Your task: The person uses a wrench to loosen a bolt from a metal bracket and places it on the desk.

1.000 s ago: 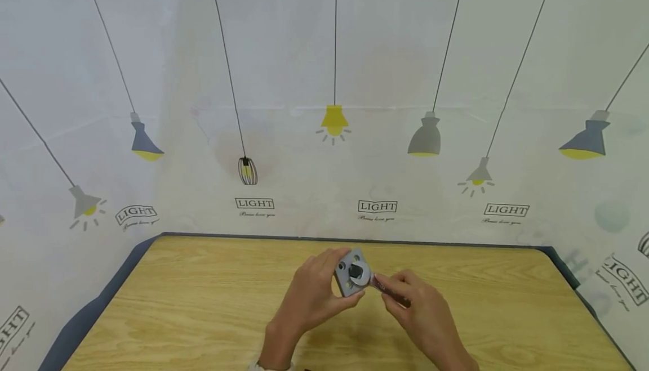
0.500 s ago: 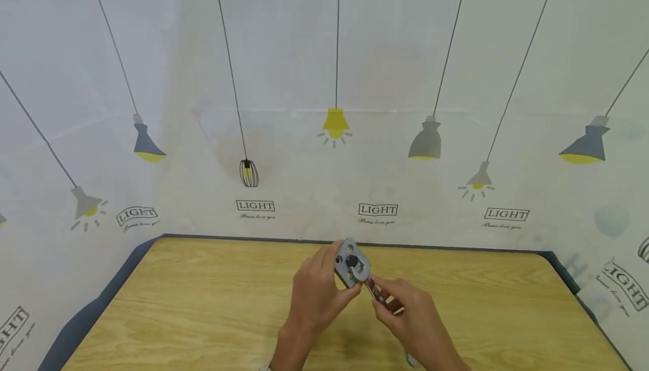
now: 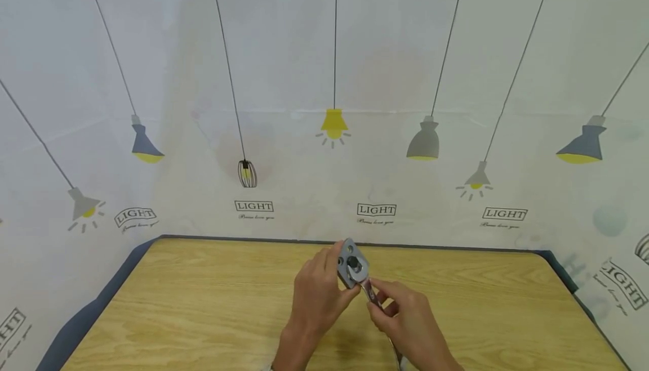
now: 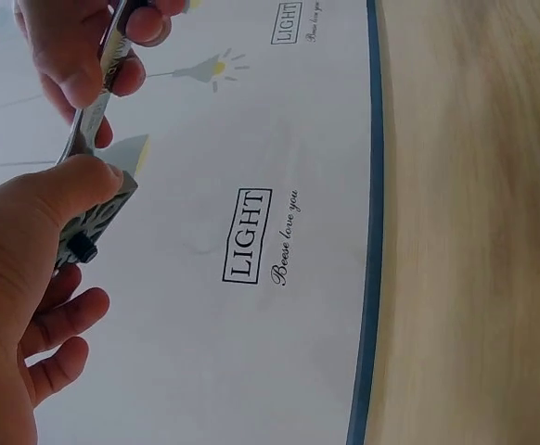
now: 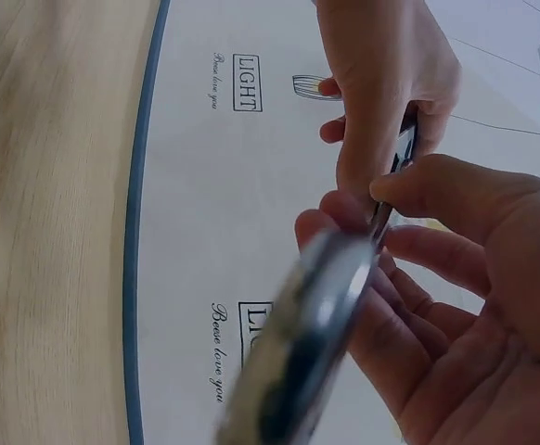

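In the head view my left hand (image 3: 315, 295) holds a grey metal plate (image 3: 343, 271) with holes by its edges, thumb at the lower edge. A black bolt head (image 3: 352, 261) sits on the plate's face. My right hand (image 3: 408, 317) pinches the shaft of a silver wrench (image 3: 372, 295), whose open end lies around the bolt head. The wrench's handle slants down toward me, under the right hand. The left wrist view shows a dark bolt end (image 4: 83, 247) sticking out from the plate's other side. Large and blurred, the wrench's near end (image 5: 298, 343) fills the right wrist view's foreground.
Both hands are above a wooden table (image 3: 203, 303) with a dark blue edge strip (image 3: 299, 240). Behind it stands a white backdrop (image 3: 294, 78) printed with hanging lamps and the word LIGHT.
The wrench handle has swung from pointing right to slanting down toward me, its far end now showing below the right hand. The plate has risen slightly and tilted. The left hand keeps its grip.
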`<state>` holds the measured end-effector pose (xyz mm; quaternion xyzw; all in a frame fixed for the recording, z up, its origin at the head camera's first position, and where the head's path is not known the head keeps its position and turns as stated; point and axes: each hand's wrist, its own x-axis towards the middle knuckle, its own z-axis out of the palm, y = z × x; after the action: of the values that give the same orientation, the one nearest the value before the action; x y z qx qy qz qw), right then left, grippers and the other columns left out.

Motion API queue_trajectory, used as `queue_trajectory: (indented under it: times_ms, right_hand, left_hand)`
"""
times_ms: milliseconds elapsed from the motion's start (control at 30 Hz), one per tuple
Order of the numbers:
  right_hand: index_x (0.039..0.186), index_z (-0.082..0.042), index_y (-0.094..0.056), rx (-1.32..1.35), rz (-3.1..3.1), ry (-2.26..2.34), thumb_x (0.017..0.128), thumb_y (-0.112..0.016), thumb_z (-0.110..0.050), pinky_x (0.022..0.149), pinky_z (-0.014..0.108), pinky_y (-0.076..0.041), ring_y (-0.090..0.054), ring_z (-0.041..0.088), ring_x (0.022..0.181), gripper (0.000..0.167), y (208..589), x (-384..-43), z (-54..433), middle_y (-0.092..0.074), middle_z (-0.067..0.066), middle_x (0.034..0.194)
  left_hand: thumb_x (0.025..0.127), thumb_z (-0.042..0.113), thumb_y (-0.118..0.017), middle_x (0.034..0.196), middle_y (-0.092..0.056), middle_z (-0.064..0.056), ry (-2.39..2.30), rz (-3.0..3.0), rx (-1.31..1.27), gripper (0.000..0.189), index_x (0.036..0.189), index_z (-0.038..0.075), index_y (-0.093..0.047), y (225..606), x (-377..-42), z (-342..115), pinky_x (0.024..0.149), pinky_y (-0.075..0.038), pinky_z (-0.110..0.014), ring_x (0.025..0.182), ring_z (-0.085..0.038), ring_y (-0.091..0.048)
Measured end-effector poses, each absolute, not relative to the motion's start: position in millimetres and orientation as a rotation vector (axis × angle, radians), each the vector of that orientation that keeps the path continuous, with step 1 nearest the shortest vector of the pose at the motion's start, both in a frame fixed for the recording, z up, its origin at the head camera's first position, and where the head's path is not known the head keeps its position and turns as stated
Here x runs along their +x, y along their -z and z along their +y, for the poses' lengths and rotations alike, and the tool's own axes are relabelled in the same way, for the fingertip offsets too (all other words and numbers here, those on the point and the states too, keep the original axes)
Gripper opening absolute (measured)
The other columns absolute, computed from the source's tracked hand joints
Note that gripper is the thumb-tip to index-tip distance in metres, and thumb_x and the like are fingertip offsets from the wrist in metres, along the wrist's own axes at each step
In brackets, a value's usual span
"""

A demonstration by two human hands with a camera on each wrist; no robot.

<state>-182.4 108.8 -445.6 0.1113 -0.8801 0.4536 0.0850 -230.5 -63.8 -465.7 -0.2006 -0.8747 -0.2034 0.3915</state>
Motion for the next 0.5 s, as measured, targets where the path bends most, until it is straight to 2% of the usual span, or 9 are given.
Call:
queue_trajectory:
  times_ms: [233,500]
  right_hand:
    - [0.113,-0.012,-0.075,0.340,-2.606,-1.189,0.079,-0.078,0.002,0.060,0.016,-0.051,-0.065,0.003,0.069,0.037,448.1,-187.0,113.2,-0.068,-0.005,0.084]
    - [0.109,-0.019,-0.078,0.323,-2.596,-1.069,0.077,-0.080,0.002,0.060,0.017,-0.051,-0.063,0.002,0.069,0.037,449.0,-189.0,118.5,-0.063,-0.009,0.081]
  left_hand:
    - [0.062,0.031,-0.093,0.096,-0.069,-0.002,0.585,-2.248,-0.561,0.078,0.127,0.005,-0.060,463.8,-230.1,-69.9,0.062,-0.052,-0.023,0.074,-0.009,-0.063]
    - [0.066,0.034,-0.090,0.105,-0.069,0.000,0.616,-2.275,-0.659,0.072,0.127,0.007,-0.061,460.2,-228.4,-76.4,0.070,-0.054,-0.024,0.086,-0.009,-0.065]
